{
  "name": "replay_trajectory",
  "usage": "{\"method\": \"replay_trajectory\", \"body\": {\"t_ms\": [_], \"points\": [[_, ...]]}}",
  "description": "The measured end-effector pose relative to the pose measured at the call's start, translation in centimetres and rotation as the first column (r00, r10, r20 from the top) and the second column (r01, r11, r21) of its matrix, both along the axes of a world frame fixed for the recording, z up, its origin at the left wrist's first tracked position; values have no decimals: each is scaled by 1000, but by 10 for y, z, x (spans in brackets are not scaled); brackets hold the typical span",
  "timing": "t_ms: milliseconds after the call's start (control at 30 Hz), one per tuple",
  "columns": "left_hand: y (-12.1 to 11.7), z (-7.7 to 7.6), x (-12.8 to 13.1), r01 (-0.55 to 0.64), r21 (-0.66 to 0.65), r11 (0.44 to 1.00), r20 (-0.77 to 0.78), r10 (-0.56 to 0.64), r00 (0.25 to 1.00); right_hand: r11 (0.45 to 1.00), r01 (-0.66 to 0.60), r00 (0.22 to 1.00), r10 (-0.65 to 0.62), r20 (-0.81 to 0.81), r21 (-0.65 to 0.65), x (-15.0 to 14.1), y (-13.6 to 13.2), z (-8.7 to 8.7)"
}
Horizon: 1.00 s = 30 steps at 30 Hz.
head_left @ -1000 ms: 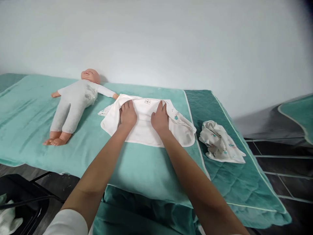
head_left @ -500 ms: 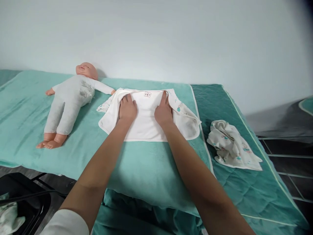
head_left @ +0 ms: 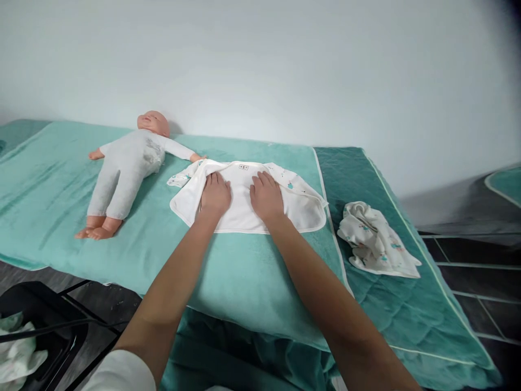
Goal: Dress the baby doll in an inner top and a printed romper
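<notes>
A white baby shirt (head_left: 240, 217) with small printed figures on its sleeves lies spread open, its inside facing up and a label at the neck. My left hand (head_left: 215, 194) rests flat on the left of the inside, fingers stretched towards the collar and partly beside the folded front panel. On the right half, my right hand (head_left: 266, 195) presses palm down with its fingers out. Neither hand grips the cloth. A baby doll (head_left: 132, 155) with a pale cloth body lies on its back to the left, one outstretched hand close to the shirt's left shoulder.
A crumpled printed garment (head_left: 372, 239) lies to the right on the dark green quilted cover (head_left: 411, 304). Light green bedding (head_left: 244, 277) spreads under the shirt. A black chair (head_left: 61, 331) with cloth (head_left: 20, 353) on it stands at lower left. A white wall (head_left: 260, 70) rises behind.
My right hand has drawn back from the collar edge and its fingers now lie flat on the cloth. The shirt's upper right edge lies flatter. My left hand stays nearly in place.
</notes>
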<state>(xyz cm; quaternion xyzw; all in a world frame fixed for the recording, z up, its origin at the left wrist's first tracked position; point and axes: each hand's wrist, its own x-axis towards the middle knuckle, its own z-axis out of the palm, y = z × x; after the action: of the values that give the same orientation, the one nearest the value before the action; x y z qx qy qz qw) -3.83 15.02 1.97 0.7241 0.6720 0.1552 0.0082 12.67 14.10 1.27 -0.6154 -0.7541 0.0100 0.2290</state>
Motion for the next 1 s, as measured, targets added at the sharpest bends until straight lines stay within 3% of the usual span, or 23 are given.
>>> {"method": "replay_trajectory", "body": {"t_ms": [300, 400, 500, 600, 733, 833, 1000], "points": [[-116, 0, -22, 166, 78, 983, 42, -170, 985, 998, -29, 983, 18, 185, 58, 11, -93, 3], [-142, 2, -30, 195, 91, 977, 89, -203, 975, 998, -33, 978, 23, 205, 44, 17, -114, 1], [-152, 1, -38, 223, 129, 966, 151, -241, 959, 999, -34, 978, 27, 209, 31, 18, -124, 4], [-140, -2, -57, 170, 215, 962, 246, -222, 944, 999, -47, 977, 42, 209, 17, 14, -123, 9], [-89, -6, -101, -127, 307, 943, 343, 15, 939, 995, -97, 978, 95, 185, -2, -2, -108, 13], [-46, -8, -128, -314, 206, 927, 371, 223, 902, 982, -182, 981, 184, 52, -48, -26, -79, 16], [1, -8, -145, -384, 92, 919, 325, 336, 884, 971, -166, 985, 170, 10, -170, -75, -10, 15]]}}
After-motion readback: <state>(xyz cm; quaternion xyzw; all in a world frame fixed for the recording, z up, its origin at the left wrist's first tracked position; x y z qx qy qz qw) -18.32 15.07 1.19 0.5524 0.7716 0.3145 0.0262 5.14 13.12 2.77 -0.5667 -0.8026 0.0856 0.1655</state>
